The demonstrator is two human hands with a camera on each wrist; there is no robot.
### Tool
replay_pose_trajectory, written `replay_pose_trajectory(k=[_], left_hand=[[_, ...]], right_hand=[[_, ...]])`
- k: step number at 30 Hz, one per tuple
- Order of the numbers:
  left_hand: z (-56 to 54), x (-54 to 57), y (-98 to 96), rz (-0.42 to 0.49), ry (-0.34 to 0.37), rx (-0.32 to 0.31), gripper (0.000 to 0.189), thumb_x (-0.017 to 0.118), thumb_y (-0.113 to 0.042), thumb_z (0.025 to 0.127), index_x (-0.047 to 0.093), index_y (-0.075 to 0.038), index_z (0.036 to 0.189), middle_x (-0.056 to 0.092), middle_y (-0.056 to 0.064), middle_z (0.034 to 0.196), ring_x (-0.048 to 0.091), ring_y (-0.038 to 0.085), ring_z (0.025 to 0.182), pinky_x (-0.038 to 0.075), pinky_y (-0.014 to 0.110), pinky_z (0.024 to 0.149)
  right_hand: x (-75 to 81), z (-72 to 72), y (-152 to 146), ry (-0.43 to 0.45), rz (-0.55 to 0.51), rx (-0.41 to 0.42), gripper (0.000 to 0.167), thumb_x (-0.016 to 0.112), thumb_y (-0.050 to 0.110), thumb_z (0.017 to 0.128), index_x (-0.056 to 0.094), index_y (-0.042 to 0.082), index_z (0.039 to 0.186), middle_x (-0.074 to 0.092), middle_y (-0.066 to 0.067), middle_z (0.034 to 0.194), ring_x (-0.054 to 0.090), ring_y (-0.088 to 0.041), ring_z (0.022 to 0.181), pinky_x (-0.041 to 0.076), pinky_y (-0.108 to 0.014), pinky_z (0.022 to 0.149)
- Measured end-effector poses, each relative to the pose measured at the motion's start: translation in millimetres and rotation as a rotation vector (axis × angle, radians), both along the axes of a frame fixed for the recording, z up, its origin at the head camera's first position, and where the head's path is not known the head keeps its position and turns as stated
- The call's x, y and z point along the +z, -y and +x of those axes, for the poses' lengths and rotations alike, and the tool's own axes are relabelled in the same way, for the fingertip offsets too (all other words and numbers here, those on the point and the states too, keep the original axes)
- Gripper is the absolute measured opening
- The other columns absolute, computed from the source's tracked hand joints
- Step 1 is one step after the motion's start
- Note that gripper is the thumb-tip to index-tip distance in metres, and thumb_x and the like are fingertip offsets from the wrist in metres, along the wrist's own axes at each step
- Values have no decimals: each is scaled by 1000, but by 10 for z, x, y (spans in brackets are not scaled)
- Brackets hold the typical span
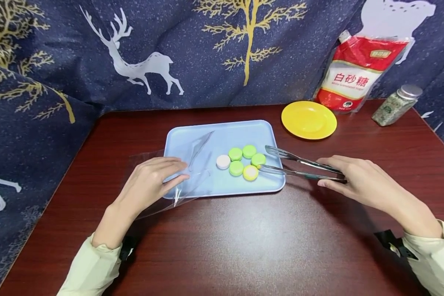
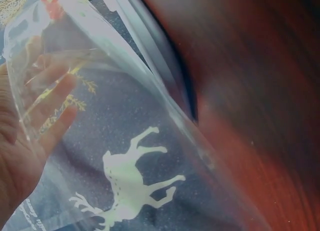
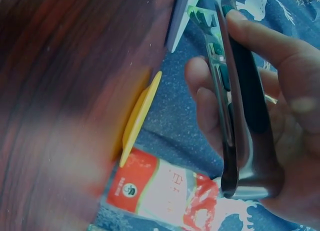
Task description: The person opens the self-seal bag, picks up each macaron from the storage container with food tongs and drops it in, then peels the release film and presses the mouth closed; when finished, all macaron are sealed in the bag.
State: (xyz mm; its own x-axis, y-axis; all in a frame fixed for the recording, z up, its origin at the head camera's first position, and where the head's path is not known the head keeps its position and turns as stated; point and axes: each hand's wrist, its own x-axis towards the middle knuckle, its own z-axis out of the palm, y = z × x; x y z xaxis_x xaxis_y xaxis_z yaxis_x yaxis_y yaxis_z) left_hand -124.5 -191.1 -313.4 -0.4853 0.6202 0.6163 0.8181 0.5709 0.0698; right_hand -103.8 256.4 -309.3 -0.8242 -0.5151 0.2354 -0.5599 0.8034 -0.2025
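Observation:
My left hand point(image 1: 153, 176) grips a clear plastic bag point(image 1: 192, 187) over the left end of a light-blue tray point(image 1: 222, 130). In the left wrist view the fingers point(image 2: 57, 98) show through the film. Several green macarons point(image 1: 235, 154), one whitish macaron point(image 1: 223, 162) and one yellow macaron point(image 1: 250, 173) lie grouped on the tray. My right hand point(image 1: 359, 179) holds metal tongs point(image 1: 299, 172) with dark grips, thumb on one arm and fingers on the other. The tong arms are spread; the lower tip is right by the yellow macaron, the upper one near the rightmost green macaron.
A yellow plate point(image 1: 308, 120) lies behind the tray to the right. Past it, a red-and-white bag of sugar point(image 1: 355, 78) leans on the patterned cloth point(image 1: 214, 61), beside a glass jar point(image 1: 397, 105) with a metal lid. All stand on a dark red wooden table point(image 1: 222, 242).

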Motion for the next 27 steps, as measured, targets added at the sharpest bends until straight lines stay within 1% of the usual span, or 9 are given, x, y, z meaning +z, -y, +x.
replay_pose_trajectory(k=[3, 5, 9, 13, 16, 20, 24, 27], left_hand=[[-11, -12, -3, -4, 0, -2, 38, 52, -37, 95, 73, -5, 96, 70, 7, 92, 65, 23, 90, 51, 40, 81], [-19, -14, -4, -8, 3, -1, 39, 51, -37, 95, 73, -5, 96, 70, 7, 92, 65, 22, 90, 51, 40, 81], [-28, -16, 0, -23, 9, 6, 39, 52, -38, 95, 73, -5, 97, 70, 7, 93, 65, 22, 92, 50, 40, 82], [-20, -24, 10, -34, 16, 17, 35, 57, -36, 93, 73, -5, 97, 70, 7, 94, 65, 22, 93, 50, 39, 83], [-11, -24, 12, -31, 16, 17, 33, 58, -35, 92, 73, -5, 97, 70, 7, 94, 65, 22, 93, 50, 39, 84], [-5, -24, 1, -17, 4, 9, 35, 55, -36, 94, 73, -5, 97, 70, 7, 93, 65, 22, 91, 50, 39, 82], [-3, -23, -5, -9, -2, 2, 38, 52, -37, 95, 73, -5, 96, 70, 7, 92, 65, 22, 90, 51, 39, 81], [-2, -22, -6, -9, -3, 1, 39, 51, -38, 95, 73, -5, 96, 70, 6, 92, 65, 22, 90, 51, 39, 82]], right_hand=[[-9, 4, 9, -10, 8, 1, 51, 82, 23, 69, 63, 5, 113, 65, -6, 97, 58, -15, 74, 50, -42, 64], [-16, 4, 12, -29, 7, 16, 50, 82, 22, 69, 63, 5, 112, 65, -5, 95, 57, -14, 71, 50, -42, 61], [-21, -5, 25, -62, -6, 47, 47, 82, 19, 69, 64, 6, 111, 65, -2, 91, 61, -16, 73, 50, -44, 61], [-21, -7, 46, -72, -4, 62, 43, 81, 17, 69, 66, 6, 109, 66, 0, 88, 61, -13, 71, 51, -40, 61], [-12, 4, 59, -78, -9, 63, 40, 80, 16, 70, 68, 7, 107, 67, 1, 88, 61, -10, 71, 51, -38, 61], [-13, 18, 60, -87, -15, 59, 38, 79, 15, 71, 68, 8, 107, 68, 2, 87, 60, -9, 68, 50, -38, 56], [-18, 20, 52, -92, -8, 50, 38, 79, 17, 72, 69, 10, 108, 67, 4, 82, 56, -8, 61, 47, -38, 51], [-19, 19, 37, -101, -11, 57, 39, 80, 17, 71, 69, 10, 108, 67, 4, 80, 55, -8, 59, 46, -38, 49]])
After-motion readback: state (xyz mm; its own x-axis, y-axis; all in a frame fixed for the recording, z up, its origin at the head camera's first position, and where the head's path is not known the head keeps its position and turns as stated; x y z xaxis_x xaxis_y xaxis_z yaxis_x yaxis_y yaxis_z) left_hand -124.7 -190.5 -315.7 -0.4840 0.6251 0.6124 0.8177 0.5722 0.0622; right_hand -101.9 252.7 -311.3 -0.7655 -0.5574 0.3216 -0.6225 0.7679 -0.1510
